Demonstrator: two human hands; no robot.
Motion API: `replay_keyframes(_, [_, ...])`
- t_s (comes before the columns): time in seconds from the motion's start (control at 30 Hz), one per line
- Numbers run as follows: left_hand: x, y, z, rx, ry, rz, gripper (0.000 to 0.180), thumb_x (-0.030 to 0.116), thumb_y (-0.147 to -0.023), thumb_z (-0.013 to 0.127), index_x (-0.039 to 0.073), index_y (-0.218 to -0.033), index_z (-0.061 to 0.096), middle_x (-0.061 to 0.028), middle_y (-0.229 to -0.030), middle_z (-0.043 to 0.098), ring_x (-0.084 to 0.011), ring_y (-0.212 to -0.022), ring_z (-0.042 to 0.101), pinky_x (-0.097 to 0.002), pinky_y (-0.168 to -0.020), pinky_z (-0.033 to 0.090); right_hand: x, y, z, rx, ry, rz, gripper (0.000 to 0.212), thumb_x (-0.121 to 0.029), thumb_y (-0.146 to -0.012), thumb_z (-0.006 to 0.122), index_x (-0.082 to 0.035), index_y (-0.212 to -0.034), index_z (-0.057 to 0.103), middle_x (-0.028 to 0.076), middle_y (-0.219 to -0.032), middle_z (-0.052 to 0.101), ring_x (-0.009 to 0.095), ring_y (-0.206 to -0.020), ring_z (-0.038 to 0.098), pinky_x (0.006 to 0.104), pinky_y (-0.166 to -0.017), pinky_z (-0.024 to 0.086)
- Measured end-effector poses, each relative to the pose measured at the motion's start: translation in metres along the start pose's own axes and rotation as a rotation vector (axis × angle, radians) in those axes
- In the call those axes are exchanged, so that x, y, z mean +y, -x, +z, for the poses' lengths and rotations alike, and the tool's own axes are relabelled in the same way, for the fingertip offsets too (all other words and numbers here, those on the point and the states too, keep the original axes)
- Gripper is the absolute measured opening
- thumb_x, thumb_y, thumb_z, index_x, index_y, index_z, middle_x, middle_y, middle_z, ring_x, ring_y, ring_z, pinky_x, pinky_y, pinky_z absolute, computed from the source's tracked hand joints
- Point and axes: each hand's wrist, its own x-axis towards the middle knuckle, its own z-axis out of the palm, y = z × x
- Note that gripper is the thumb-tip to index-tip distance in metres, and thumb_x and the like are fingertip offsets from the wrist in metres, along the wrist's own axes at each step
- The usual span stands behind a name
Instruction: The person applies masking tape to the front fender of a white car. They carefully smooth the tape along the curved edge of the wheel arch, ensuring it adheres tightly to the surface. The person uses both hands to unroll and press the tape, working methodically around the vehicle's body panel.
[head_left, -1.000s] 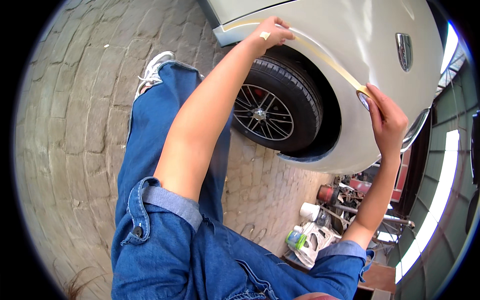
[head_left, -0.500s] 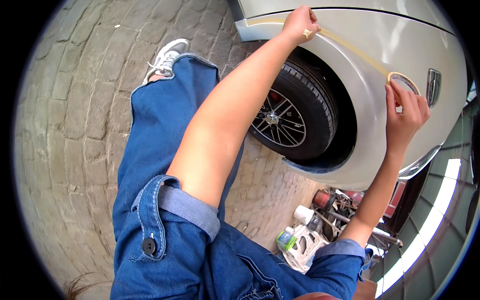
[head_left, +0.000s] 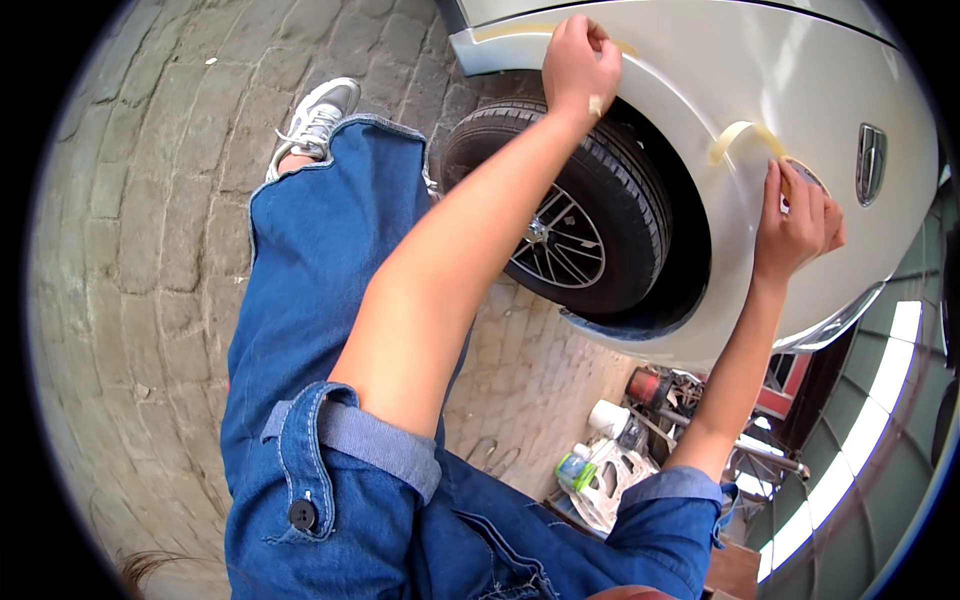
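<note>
My right hand is closed on a roll of masking tape beside the pale car body panel. From the roll a loose length of tape curls up, its free end apart from my left hand. My left hand is at the top of the wheel arch, fingers curled in; what they may hold is hidden. A strip of masking tape runs along the arch edge, and a short end shows just right of those fingers. A small tape scrap sticks to my left wrist.
Below the arch is a black tyre with a spoked wheel. A chrome-framed side trim sits right of the roll. A white tub, a green-labelled bottle and assorted parts lie on the paving near my right arm.
The tape stretched between my hands has parted; its free end now curls by the roll. My left hand has shifted left and slightly down, my right hand slightly left and down.
</note>
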Motion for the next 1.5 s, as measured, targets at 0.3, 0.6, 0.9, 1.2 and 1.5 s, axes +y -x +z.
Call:
replay_keyframes(0.3, [0.044,0.102,-0.003,-0.327,0.014,0.219,0.078,0.032,-0.071,0.087,0.002,-0.129,0.044,-0.0141,-0.115,0.051,-0.0236,-0.094,0.058,-0.0357,-0.079,0.053,-0.004,-0.008,-0.026,0.006,-0.059,-0.056,0.011,-0.030,-0.079,0.081,-0.025,-0.085,0.075,-0.015,-0.072,0.060,0.010,-0.079,0.053,0.0293,-0.086,0.031])
replay_keyframes(0.6, [0.071,0.094,-0.003,-0.472,0.287,-0.210,0.031,0.009,-0.083,0.076,-0.004,-0.107,0.062,-0.0124,-0.095,0.069,-0.0158,-0.080,0.068,-0.0282,-0.073,0.058,-0.008,-0.012,-0.096,0.056,-0.033,-0.098,0.014,-0.030,-0.076,0.083,-0.023,-0.087,0.077,-0.013,-0.068,0.057,0.010,-0.076,0.050,0.0296,-0.082,0.030])
replay_keyframes(0.9, [0.087,0.079,-0.028,-0.829,0.533,-0.482,0.024,0.020,-0.095,0.063,-0.003,-0.102,0.066,-0.0094,-0.094,0.069,-0.0140,-0.083,0.066,-0.0275,-0.077,0.055,-0.003,-0.018,-0.140,0.049,0.063,-0.067,0.012,-0.026,-0.077,0.084,-0.023,-0.087,0.078,-0.013,-0.067,0.060,0.009,-0.072,0.050,0.0250,-0.080,0.032])
replay_keyframes(1.2, [0.131,0.106,-0.035,-0.782,0.372,0.091,0.053,0.035,-0.094,0.062,-0.002,-0.131,0.050,-0.0155,-0.110,0.061,-0.0182,-0.082,0.065,-0.0306,-0.072,0.053,0.005,-0.022,-0.139,0.038,0.072,-0.060,0.012,-0.027,-0.076,0.083,-0.022,-0.086,0.077,-0.015,-0.068,0.059,0.009,-0.073,0.049,0.0283,-0.079,0.030])
replay_keyframes(1.5, [0.122,0.064,-0.047,-1.173,0.627,-0.352,0.022,0.011,-0.101,0.055,-0.004,-0.115,0.061,-0.0126,-0.101,0.072,-0.0130,-0.078,0.069,-0.0257,-0.069,0.057,0.022,-0.019,-0.136,0.001,0.106,-0.017,0.011,-0.025,-0.079,0.082,-0.021,-0.089,0.078,-0.014,-0.074,0.065,0.008,-0.076,0.052,0.0269,-0.082,0.032])
